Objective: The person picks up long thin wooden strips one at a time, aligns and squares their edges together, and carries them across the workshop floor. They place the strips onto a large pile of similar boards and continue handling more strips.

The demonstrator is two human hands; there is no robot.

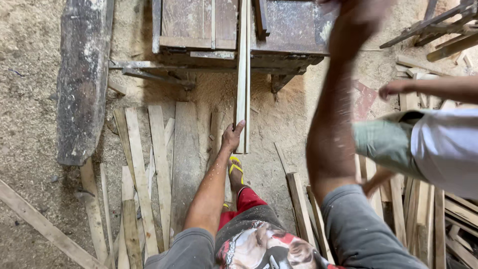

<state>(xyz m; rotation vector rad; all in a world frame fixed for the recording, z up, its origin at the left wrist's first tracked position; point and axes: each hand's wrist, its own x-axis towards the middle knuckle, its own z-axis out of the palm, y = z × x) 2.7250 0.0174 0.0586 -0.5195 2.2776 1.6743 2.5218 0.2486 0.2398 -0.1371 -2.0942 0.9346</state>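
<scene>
My left hand (232, 135) grips the near end of a long pale wooden strip (243, 74). The strip runs straight away from me, over the edge of a dark wooden saw table (294, 35). My right arm is raised high, and my right hand (356, 11) is blurred at the top edge above the table; whether it holds anything is unclear. Below my left hand I see my foot in a yellow sandal (236, 168) on the sawdust floor.
A thick dark log (82, 79) lies at the left. Several loose planks (149, 164) cover the ground by my left side. Another person in a white shirt (445, 147) stands at the right, a hand (393, 88) stretched out over a slat pile (448, 219).
</scene>
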